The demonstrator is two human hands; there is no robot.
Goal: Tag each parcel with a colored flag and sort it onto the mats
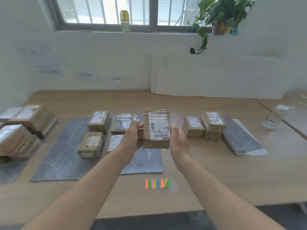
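Note:
A brown taped parcel [157, 128] with a white barcode label is lifted above the table, held between both hands. My left hand [132, 135] grips its left side and my right hand [178, 138] presses its right side. Below it lies a grey marble-look mat [146, 161]. A second grey mat [64, 151] to the left carries two parcels [94, 135]. More parcels [119, 130] sit partly behind my left hand. A row of colored flags [157, 183], orange, green, pink and blue, lies near the table's front edge.
Stacked parcels [23, 128] stand at the far left. Two more parcel stacks [205, 126] sit right of centre beside a third grey mat [240, 138]. A clear pump bottle [274, 118] stands at the right. White boards [216, 77] lean on the wall.

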